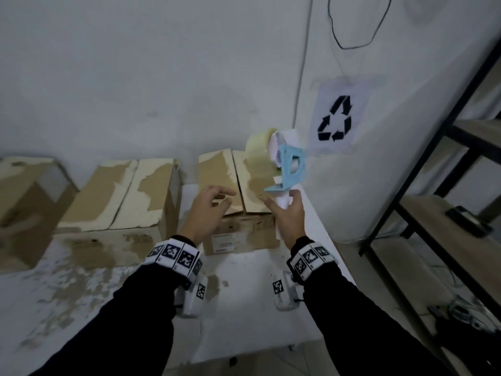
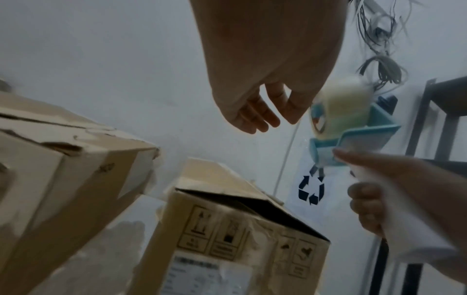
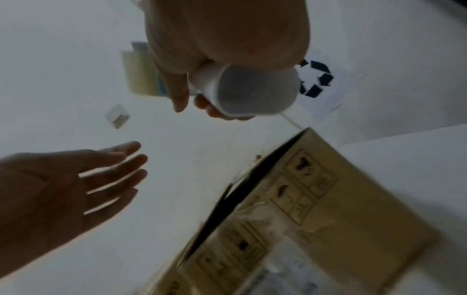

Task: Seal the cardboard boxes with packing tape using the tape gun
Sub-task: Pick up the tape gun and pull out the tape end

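We hold the tape gun (image 1: 287, 164) up in our right hand (image 1: 288, 217), fingers wrapped round its white handle, the roll raised above the far right corner of the nearest box (image 1: 238, 202). Our left hand (image 1: 207, 210) hovers over that box with fingers loosely spread, grasping nothing and, as far as we can tell, not yet touching the cardboard. The box sits on the worktop (image 1: 244, 283) against the wall; its two top flaps (image 1: 221, 175) meet along a centre seam, but the left wrist view shows the near edge of one flap lifted, a dark gap beneath it. Two more boxes (image 1: 122, 196) stand to the left, apparently still unsealed.

To do this step well, we judge the left hand should first press both flaps flat and hold the seam closed. We should then bring the tape gun down to one end of the seam, start the strip a little way down the box's side so it anchors, and draw it straight along the join with steady pressure. The flaps are torn and patchy, so the tape may bond poorly unless rubbed down firmly.
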